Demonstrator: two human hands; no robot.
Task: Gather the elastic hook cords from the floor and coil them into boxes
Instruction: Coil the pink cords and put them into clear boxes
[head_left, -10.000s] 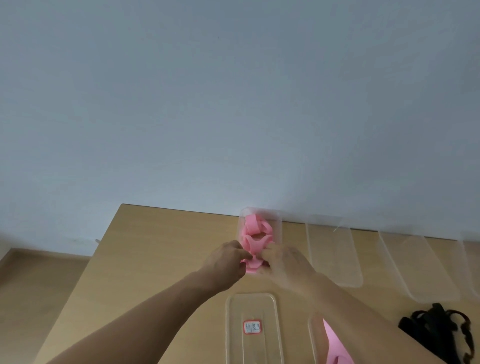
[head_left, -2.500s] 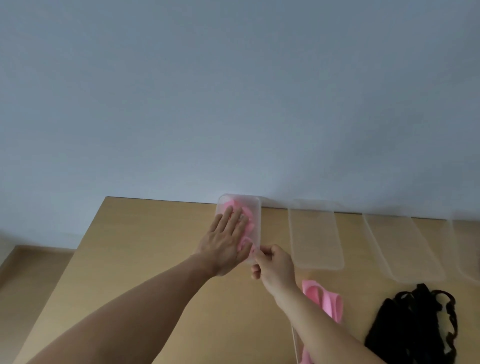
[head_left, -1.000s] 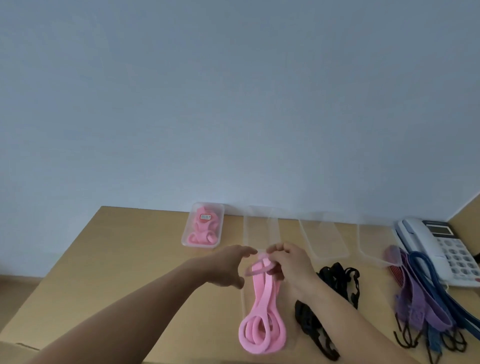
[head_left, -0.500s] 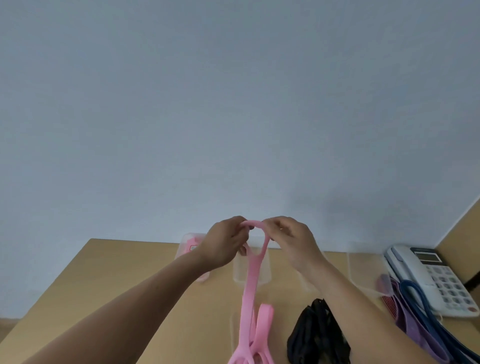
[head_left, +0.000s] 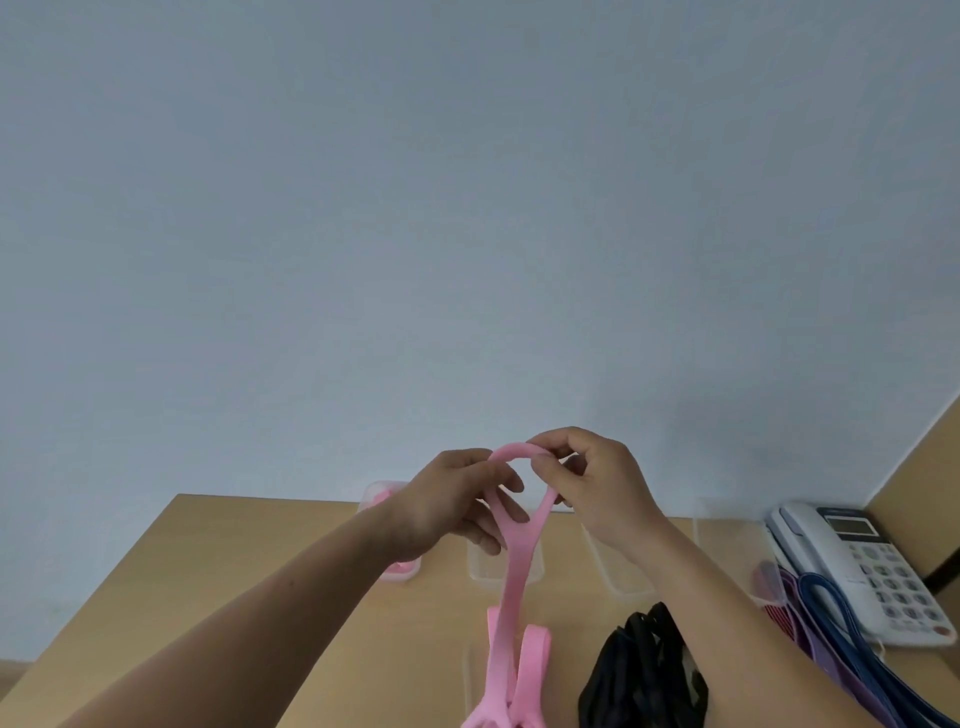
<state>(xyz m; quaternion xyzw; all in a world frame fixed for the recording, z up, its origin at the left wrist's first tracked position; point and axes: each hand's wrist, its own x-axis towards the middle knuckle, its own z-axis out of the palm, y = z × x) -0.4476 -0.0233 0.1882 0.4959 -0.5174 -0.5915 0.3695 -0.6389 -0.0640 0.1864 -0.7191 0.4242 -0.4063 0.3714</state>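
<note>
The filled box (head_left: 400, 571), just left of the empty box (head_left: 506, 569), shows pink through its cloudy plastic wall; its lid was pressed on moments ago, so one cord is done. The left hand (head_left: 457, 504) has risen from bench (head_left: 249, 582) level to above the empty box, its fingers curled round the left side of the pink cord's (head_left: 511, 587) top loop. A second ago this cord lay doubled in a flat fold over the bench, and now it is drawn up into one long hanging strand. Its lower loops trail below and in front of the empty box, out past the frame edge.

I judge that the second cord is being straightened before it is coiled, with the empty box as its likely home. The right hand (head_left: 597, 483), above and right of the empty box, pinches the crown of the loop between thumb and forefinger.

The cord is a flat, smooth, rubbery band, soft enough to arch and sag. Right of the empty box stand more clear, shallow, round-cornered boxes (head_left: 618, 571). Further right lies a matte black tangle of cords (head_left: 644, 670), then purple and blue bands (head_left: 831, 649). Furthest right is a hard, glossy white telephone (head_left: 872, 566).
</note>
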